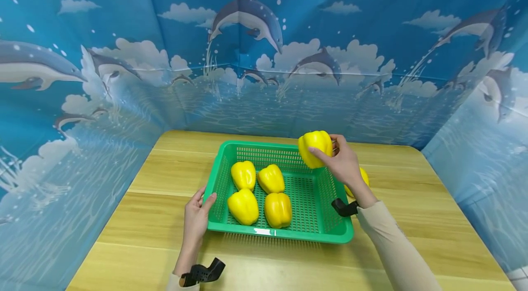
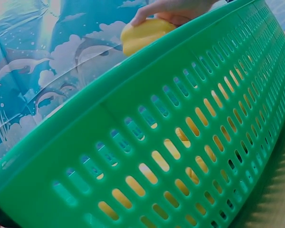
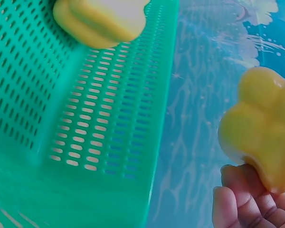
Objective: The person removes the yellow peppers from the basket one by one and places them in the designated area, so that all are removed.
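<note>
A green plastic basket (image 1: 284, 234) with slotted walls stands on the wooden table. My left hand (image 1: 197, 215) grips its left rim, thumb over the top edge and fingers on the outer side. Over the basket's far right corner, my right hand (image 1: 344, 160) holds a yellow bell pepper (image 1: 315, 148) between thumb and fingers. That same bell pepper (image 3: 261, 126) shows its lobed end in the right wrist view. Inside, toward the left, lie several yellow bell peppers, among them a front one (image 1: 278, 210) and a back one (image 1: 243, 175).
Another yellow bell pepper (image 1: 365, 176) lies on the table just right of the basket, partly behind my right forearm. The wooden table (image 1: 412, 217) reaches back to a blue curtain (image 1: 247, 107) printed with dolphins. Black wrist cameras sit on both my wrists.
</note>
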### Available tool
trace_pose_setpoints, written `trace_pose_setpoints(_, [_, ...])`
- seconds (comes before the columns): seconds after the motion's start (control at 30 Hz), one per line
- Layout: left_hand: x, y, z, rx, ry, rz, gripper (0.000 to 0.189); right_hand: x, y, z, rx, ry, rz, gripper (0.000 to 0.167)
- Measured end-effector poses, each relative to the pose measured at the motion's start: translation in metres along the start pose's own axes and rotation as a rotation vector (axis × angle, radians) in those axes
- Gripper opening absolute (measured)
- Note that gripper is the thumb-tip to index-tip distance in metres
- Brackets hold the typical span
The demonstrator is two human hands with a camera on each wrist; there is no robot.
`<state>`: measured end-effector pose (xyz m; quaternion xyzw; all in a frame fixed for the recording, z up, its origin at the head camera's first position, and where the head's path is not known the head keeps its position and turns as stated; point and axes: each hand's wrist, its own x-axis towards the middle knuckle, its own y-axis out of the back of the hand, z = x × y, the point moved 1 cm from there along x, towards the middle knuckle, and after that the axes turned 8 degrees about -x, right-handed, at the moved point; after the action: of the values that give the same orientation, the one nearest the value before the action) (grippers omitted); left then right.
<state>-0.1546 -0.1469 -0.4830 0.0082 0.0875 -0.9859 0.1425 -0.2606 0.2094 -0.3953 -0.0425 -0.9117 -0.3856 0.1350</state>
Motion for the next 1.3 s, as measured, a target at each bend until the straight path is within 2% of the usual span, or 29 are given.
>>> trace_pose_setpoints(0.23, [-0.002, 0.002, 0.002, 0.011, -0.002, -0.003, 0.052, -0.001, 0.012, 0.006, -0.005, 0.009, 0.048, 0.071])
trace_pose_setpoints(0.6, [-0.002, 0.004, -0.001, 0.017, -0.013, 0.01, 0.05, -0.005, 0.026, 0.016, -0.005, -0.023, 0.104, 0.067])
trace_pose_setpoints(0.97, [-0.002, 0.002, -0.003, 0.023, -0.014, 0.001, 0.053, -0.008, 0.043, 0.038, -0.017, -0.117, 0.184, 0.069])
trace_pose_setpoints(1.3, [0.0, 0.002, -0.003, 0.014, 0.01, 0.003, 0.055, -0.012, 0.062, 0.06, -0.02, -0.225, 0.272, 0.073])
